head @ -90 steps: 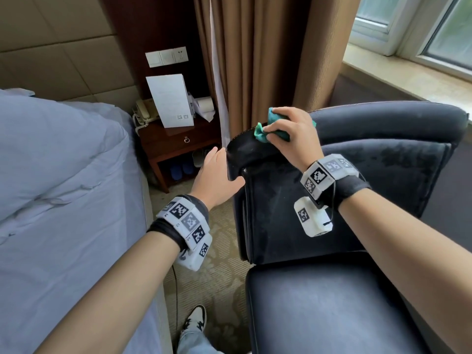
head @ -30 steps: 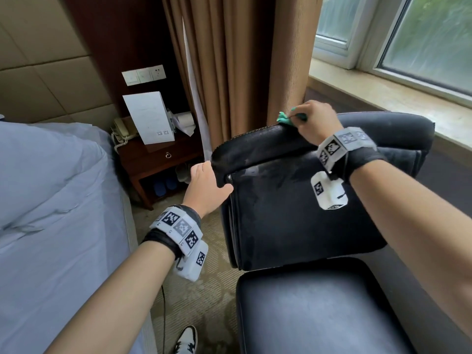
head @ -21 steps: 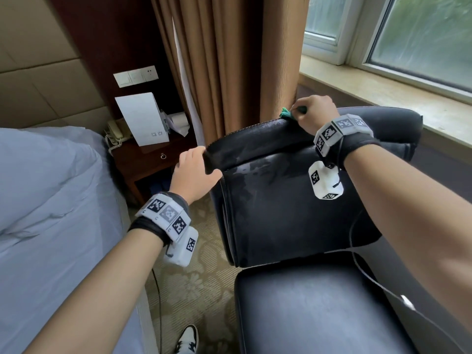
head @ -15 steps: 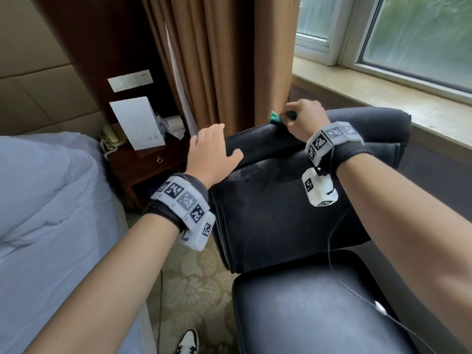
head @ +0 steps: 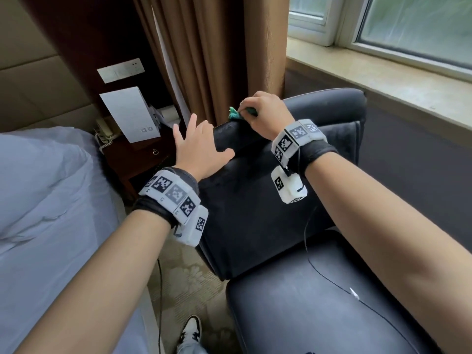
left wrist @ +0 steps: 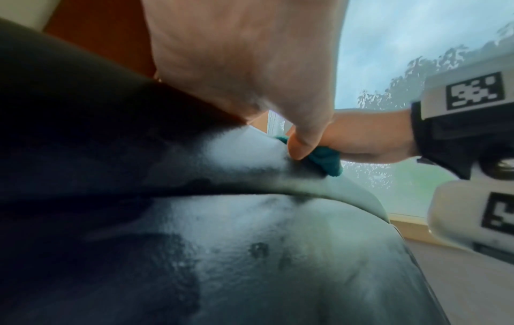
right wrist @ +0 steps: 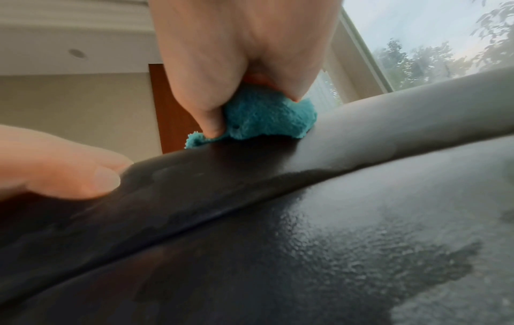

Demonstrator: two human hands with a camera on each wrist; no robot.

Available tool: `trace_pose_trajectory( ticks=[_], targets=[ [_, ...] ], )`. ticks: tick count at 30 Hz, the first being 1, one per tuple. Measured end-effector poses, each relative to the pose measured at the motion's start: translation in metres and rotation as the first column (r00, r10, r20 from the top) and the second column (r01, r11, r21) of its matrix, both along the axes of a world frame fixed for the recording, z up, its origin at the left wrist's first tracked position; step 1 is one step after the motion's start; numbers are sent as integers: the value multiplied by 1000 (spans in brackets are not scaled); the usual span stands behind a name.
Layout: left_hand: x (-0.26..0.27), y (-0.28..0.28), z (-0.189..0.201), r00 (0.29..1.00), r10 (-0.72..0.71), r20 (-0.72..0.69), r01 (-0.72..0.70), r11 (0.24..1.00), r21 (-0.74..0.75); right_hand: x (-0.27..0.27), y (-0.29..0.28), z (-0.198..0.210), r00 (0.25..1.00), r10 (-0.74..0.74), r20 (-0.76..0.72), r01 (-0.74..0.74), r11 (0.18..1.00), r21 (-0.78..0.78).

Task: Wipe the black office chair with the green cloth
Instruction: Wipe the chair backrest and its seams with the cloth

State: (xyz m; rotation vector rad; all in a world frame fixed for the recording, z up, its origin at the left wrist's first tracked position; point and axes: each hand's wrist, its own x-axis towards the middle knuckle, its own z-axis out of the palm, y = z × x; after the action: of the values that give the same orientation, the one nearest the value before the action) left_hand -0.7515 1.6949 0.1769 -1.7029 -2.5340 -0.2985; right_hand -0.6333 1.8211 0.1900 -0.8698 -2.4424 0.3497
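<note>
The black office chair [head: 258,221] faces me, its backrest [right wrist: 306,252] streaked with damp patches. On the top edge of the backrest my right hand [head: 263,116] grips the bunched green cloth [head: 234,115] and presses it down; the cloth [right wrist: 267,118] shows under the curled fingers in the right wrist view. My left hand [head: 196,152] lies flat with fingers spread on the left end of the backrest top, its thumb [right wrist: 92,176] touching the leather. In the left wrist view the cloth [left wrist: 325,160] shows just past my left thumb [left wrist: 303,145].
A bed with pale sheets [head: 51,200] fills the left. A dark wooden nightstand [head: 143,154] with a phone and a white card [head: 130,113] stands behind the chair's left corner. Brown curtains [head: 212,54] hang behind the backrest. A window sill [head: 383,77] runs at right.
My left hand let go of the chair's left corner, rose and now lies flat on the backrest top. The right hand slid the cloth leftward along the top edge.
</note>
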Motion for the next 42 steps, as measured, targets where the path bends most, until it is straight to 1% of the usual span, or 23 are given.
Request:
trace_pose_trajectory(
  ticks=[3,5,8,12,15,17,20,22,25,27,31,33,35,36,40,42],
  targets=[
    [1,2,4,999,-8,47,8,1000,-4,11,7,1,1000,28,-2,-28,999,18],
    [0,4,6,996,-22,84,24,1000,-21,19,14,2,1000,16,5,-16,999,33],
    [-2,7,10,993,-45,112,51,998,-47,33,28,4,997,-82,-6,82,996,15],
    [-1,12,9,992,-69,102,74,996,-43,52,43,3,979,-197,-45,197,980,-15],
    [1,17,5,995,-64,72,65,998,-20,44,40,2,959,-279,-43,277,960,-46],
    [1,21,3,996,-58,68,59,998,-8,26,27,0,967,-250,-40,249,968,-33],
    [-2,21,1,997,-58,48,59,998,-3,4,5,-4,991,-131,-34,131,991,9],
    [-4,20,-1,997,-66,30,66,998,9,4,3,-7,994,-99,-48,101,994,35],
    [-4,20,-1,997,-80,11,80,997,14,20,15,-8,995,-75,-62,78,996,45],
    [-4,20,-1,996,-86,0,86,996,13,36,28,-6,993,-101,-66,104,994,40],
    [-3,20,-1,994,-102,-37,103,994,23,66,57,-5,971,-226,-82,228,974,14],
    [-1,22,-1,992,-107,-72,107,994,-1,68,61,-6,956,-278,-96,278,960,-12],
    [0,24,-3,991,-98,-95,98,995,-13,58,54,-5,951,-291,-102,290,957,-34],
    [0,25,-3,990,-95,-101,95,995,-10,49,47,-4,958,-271,-97,270,963,-29],
    [-1,23,-3,989,-104,-110,103,995,-13,-1,7,-5,996,-87,-30,89,995,49],
    [-2,21,-3,988,-115,-100,114,993,-14,-12,-1,-5,998,-56,1,56,995,81]
  ],
)
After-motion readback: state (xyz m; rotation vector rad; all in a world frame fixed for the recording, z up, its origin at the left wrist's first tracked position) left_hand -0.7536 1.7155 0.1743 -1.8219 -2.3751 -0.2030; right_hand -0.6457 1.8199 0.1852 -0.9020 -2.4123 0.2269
